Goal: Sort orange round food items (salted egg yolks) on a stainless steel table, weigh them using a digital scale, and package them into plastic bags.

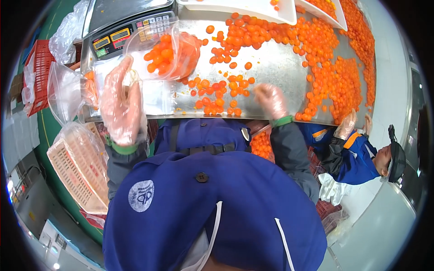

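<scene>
Bagging looks like the step we're in, w/ our right hand by the loose orange fruit at centre frame; its fingers are drawn together, & we can't tell if they hold anything. Our left hand, left of centre, has a wide grip, thumb apart from fingers, near the clear bag of fruit at upper centre-left. Next move prob. calls for picking up fruit w/ the right & steadying the bag's mouth w/ the left.

Count: 1 scale, upper left; 2 white trays, top edge; 2 fruit bags near us, incl. 1 at far left; 1 worktop. Loose fruit betw. our hands: approx. two dozen; the right-hand pile is too dense to count.
</scene>
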A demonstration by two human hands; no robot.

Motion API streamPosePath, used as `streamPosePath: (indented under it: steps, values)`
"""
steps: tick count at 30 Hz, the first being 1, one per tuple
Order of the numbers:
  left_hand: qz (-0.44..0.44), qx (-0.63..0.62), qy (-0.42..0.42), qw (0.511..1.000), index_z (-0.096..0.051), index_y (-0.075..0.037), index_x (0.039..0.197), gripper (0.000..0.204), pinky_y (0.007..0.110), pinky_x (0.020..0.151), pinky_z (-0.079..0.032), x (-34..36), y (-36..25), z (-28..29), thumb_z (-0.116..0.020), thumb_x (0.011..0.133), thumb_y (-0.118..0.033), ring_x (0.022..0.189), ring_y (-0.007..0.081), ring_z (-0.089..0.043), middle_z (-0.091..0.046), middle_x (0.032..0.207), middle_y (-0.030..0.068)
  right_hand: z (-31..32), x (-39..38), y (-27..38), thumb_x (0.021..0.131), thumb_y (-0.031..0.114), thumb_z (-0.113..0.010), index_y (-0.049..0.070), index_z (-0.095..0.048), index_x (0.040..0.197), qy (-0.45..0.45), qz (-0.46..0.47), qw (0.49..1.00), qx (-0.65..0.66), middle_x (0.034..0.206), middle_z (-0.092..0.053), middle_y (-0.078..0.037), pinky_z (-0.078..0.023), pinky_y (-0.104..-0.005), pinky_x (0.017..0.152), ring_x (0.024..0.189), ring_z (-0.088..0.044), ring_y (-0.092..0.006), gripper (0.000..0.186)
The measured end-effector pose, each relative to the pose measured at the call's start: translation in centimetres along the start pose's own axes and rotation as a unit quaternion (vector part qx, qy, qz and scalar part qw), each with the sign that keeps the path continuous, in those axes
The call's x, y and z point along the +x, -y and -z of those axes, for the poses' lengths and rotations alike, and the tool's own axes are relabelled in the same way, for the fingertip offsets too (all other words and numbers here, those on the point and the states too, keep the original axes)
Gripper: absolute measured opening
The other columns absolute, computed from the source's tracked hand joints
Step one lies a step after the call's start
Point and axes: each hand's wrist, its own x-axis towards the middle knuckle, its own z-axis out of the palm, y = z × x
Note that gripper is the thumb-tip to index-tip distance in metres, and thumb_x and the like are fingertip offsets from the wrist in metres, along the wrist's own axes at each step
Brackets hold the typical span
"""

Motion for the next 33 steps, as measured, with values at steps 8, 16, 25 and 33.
streamPosePath:
  steps: [8,16,25,33]
  values:
    - [-0.271,0.09,0.453,0.845,-0.065,-0.007,0.096,0.015,0.045,0.074,-0.055,-4.1,3.4,-17.0,-0.065,0.082,-0.013,0.088,0.0319,-0.068,-0.067,0.085,0.0123,-4.8,-1.1,-1.1,0.093,0.011,-0.062,0.001,-0.066,0.095,-0.005,-0.051,0.987,0.155,0.076,-0.061,-0.002,-0.044,-0.0237,0.063,0.067,-0.053,-0.0078,0.011]
    - [-0.246,0.236,0.595,0.728,-0.065,-0.006,0.096,0.022,0.048,0.074,-0.053,-4.5,3.6,-21.9,-0.062,0.088,-0.026,0.09,0.0348,-0.068,-0.068,0.088,0.0168,-1.8,1.4,1.1,0.09,0.016,-0.062,0.006,-0.068,0.09,-0.111,-0.053,0.989,0.087,0.076,-0.068,-0.007,-0.05,-0.0339,0.065,0.07,-0.064,-0.0163,0.012]
    - [0.088,-0.101,0.404,0.905,-0.059,0.0,0.09,0.023,0.039,0.059,-0.047,-0.3,4.8,-19.6,-0.048,0.099,-0.018,0.06,0.0259,-0.055,-0.055,0.066,0.0116,-4.5,3.9,0.7,0.084,0.019,-0.059,0.007,-0.065,0.099,-0.043,0.03,0.954,-0.295,0.091,-0.07,-0.019,-0.053,-0.0484,0.078,0.089,-0.068,-0.0388,0.019]
    - [0.124,-0.072,0.265,0.953,-0.066,-0.005,0.102,0.023,0.037,0.064,-0.054,8.4,-0.3,-27.5,-0.056,0.094,-0.024,0.074,0.024,-0.069,-0.067,0.078,0.0154,3.5,11.1,3.5,0.085,0.021,-0.06,0.01,-0.064,0.099,-0.131,-0.032,0.985,-0.112,0.091,-0.068,-0.022,-0.051,-0.0493,0.078,0.089,-0.065,-0.0421,0.019]
